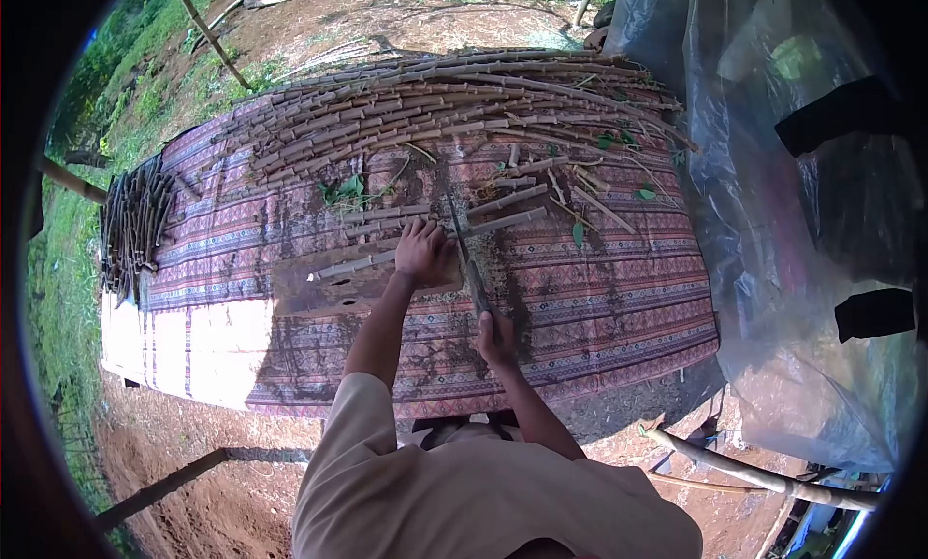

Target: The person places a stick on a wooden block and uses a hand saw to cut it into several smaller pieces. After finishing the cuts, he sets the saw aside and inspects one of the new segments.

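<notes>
My left hand (425, 253) is closed around a cassava stem (356, 266), pressing it onto a flat wooden board (324, 293). The stem's pale cut end points left, and its far part appears to continue right past the blade. My right hand (496, 339) grips the handle of a hand saw (469, 259). Its long, dark blade points away from me and crosses the stem just right of my left fingers; the teeth are too small to make out. Short cut stems (507, 200) lie on both sides of the blade, with pale sawdust around it.
A large pile of long stems (416, 110) covers the table's far side. Short pieces form a stack (135, 216) at the left end. A patterned cloth (609, 288) covers the table. Clear plastic sheeting (773, 221) hangs at right; a wooden pole (754, 472) is at lower right.
</notes>
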Demonstrator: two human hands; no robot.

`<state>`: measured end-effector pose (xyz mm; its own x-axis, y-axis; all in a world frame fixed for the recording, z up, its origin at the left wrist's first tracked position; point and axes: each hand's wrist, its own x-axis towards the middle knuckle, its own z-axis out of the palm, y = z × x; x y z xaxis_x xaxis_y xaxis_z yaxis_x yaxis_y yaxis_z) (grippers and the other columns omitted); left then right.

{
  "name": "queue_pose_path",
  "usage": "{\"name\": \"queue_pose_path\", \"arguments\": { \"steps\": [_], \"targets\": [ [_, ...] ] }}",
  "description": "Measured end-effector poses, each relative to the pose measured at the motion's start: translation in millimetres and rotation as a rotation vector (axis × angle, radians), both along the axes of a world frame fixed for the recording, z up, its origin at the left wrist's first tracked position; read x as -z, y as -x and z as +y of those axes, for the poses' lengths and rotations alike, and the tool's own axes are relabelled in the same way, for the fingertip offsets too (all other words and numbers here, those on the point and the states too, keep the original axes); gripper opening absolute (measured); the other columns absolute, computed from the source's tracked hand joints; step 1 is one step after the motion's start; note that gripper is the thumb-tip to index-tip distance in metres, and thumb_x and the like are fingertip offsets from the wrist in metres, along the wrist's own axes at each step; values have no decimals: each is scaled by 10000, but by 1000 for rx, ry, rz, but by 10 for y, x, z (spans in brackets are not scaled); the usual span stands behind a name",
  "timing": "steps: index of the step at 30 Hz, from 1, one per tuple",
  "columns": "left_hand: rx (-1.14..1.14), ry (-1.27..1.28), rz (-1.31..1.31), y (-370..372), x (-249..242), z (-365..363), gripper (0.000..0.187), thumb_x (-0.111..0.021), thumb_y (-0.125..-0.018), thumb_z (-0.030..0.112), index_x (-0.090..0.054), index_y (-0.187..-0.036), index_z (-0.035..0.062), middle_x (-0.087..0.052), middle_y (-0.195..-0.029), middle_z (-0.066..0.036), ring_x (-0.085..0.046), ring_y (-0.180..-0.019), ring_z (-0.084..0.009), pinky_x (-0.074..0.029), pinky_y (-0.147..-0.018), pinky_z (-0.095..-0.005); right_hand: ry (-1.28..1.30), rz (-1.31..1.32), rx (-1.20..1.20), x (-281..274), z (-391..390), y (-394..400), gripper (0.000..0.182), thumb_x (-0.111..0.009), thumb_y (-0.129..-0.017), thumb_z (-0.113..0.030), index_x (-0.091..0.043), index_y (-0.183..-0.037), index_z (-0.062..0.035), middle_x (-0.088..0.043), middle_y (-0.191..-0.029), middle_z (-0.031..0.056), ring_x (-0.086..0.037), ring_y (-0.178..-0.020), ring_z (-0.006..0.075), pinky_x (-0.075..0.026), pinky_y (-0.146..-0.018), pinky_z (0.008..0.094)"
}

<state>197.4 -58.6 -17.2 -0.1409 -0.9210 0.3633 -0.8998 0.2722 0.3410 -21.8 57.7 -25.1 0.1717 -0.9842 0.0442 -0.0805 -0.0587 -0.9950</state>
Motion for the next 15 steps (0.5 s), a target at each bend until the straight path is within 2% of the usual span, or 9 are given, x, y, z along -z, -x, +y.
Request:
{"name": "queue_pose_path", "arguments": {
  "steps": [5, 10, 14, 15],
  "targets": [
    [-35, 19, -19, -36, 0, -36, 246, -603, -892, 324, -559, -858, 84, -556, -931, -102, -522, -972, -318, -413, -897, -443, 85, -7, 26, -134, -484, -235, 258, -463, -1013, -204, -522, -824, -38, -443, -594, 7, -432, -544, 85, -331, -497, 309],
    [-42, 6, 14, -22, 20, -14, 246, -602, -892, 322, -560, -863, 81, -562, -945, -104, -517, -983, -322, -417, -886, -454, -24, -46, -15, -318, -14, -34, 221, -492, -1006, -197, -556, -873, -32, -511, -622, -24, -483, -558, 55, -347, -489, 274],
    [-46, 34, -15, 9, 17, -8, 251, -605, -893, 326, -562, -863, 80, -569, -956, -105, -521, -989, -328, -418, -886, -456, 210, 87, 61, -87, -182, -75, 247, -500, -1004, -214, -565, -868, -19, -506, -596, 15, -502, -514, 94, -366, -475, 301],
    [-41, 19, -18, -1, 9, -8, 255, -608, -891, 328, -563, -862, 79, -571, -958, -105, -523, -991, -329, -419, -888, -456, 141, 45, 48, -136, -323, -144, 254, -492, -1007, -215, -561, -861, -19, -500, -592, 24, -501, -517, 100, -366, -479, 306]
  ]
}}
